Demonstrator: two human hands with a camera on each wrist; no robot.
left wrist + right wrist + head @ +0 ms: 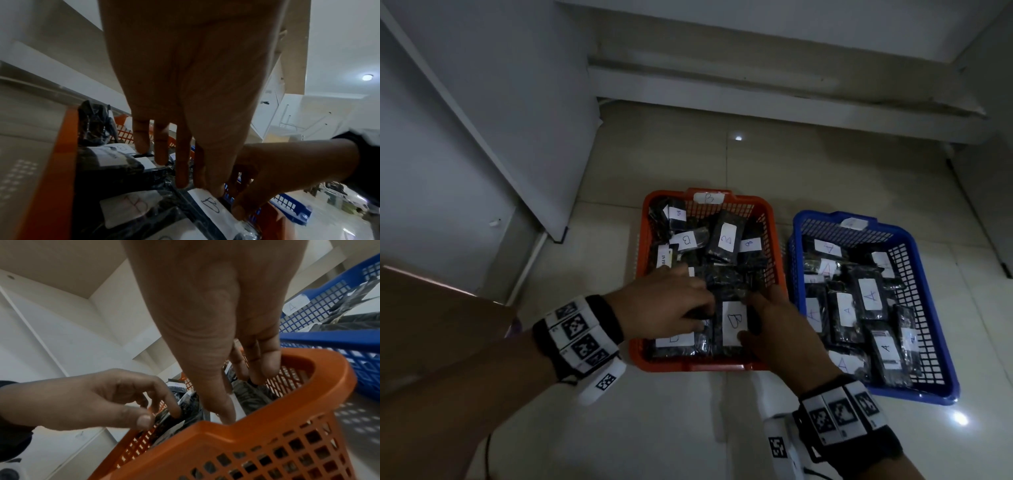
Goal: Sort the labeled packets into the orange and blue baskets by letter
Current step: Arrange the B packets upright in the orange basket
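Glossy tile floor; both hands' fingers (pixel 698 289) rest straight on crinkly packets (orange mesh basket (pixel 768 240)).

Handwritten "B" on orange basket (pixel 650 346) packets (pixel 734 323), "A" on blue basket (pixel 931 308) packets (pixel 871 296)

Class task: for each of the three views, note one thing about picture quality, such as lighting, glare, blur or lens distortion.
Head view: dim overall, with small bright glare spots on the glossy floor tiles and walls bowed by the wide lens. Left wrist view: the left hand looms large and stretched, and a ceiling lamp flares. Right wrist view: brighter, but the orange basket rim is smeared by motion blur.
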